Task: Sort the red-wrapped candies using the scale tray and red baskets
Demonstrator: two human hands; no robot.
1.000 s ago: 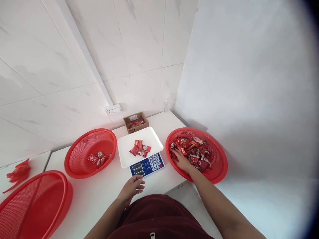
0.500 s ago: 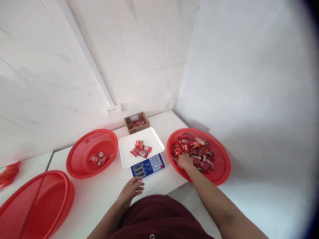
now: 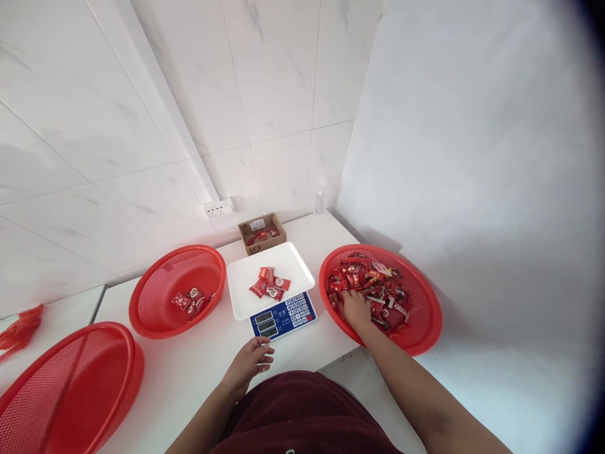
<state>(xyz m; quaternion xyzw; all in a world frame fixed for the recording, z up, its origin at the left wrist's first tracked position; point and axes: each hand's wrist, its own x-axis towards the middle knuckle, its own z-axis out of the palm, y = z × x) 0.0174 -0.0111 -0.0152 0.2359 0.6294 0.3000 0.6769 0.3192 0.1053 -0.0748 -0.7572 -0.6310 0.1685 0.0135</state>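
Observation:
My right hand (image 3: pixel 356 309) reaches into the right red basket (image 3: pixel 428 315), its fingertips among many red-wrapped packets (image 3: pixel 385 296); whether it grips one is hidden. My left hand (image 3: pixel 253 360) hovers near the front edge of the blue scale panel (image 3: pixel 283 316), fingers apart and loosely curled, holding nothing. On the white scale tray (image 3: pixel 243 299) lies a small pile of red packets (image 3: pixel 271 284). Several packets (image 3: pixel 193 302) sit at the bottom of the left red basket (image 3: pixel 155 290).
Behind the tray stands a cardboard box (image 3: pixel 262 233) with red packets inside. Another red basket (image 3: pixel 94 391) is at the lower left, and a red bag (image 3: pixel 21 331) lies beyond it. A clear bottle (image 3: pixel 320 202) stands at the table's back corner, beneath the walls.
My right hand has shifted slightly right within the basket, its fingers more visible over the packets. The whole view has moved a little. My left hand keeps nearly the same pose.

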